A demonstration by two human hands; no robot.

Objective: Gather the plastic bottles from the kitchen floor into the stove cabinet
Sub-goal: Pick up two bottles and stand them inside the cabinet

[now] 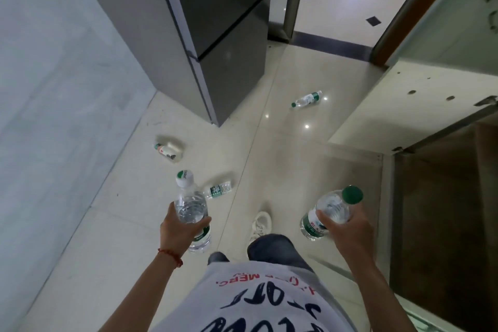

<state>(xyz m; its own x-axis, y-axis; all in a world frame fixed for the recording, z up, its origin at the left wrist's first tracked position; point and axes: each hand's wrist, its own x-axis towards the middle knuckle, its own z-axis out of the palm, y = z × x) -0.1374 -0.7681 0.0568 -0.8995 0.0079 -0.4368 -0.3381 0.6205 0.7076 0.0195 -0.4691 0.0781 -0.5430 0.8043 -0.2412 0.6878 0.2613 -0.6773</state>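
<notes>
Left hand [177, 226] wraps a white-capped water bottle [192, 213] mid-body; right hand [347, 226] clamps a green-capped bottle [330, 213]. Three more bottles lie on the floor [283, 170]. Likely light, thin-walled, crushable, slick: grip at the waist.

Three bottles lay on the floor [283, 170]: one [169, 150] left of the fridge [215, 35], one [217, 190] nearer, one [306, 99] far, right of the fridge.
</notes>
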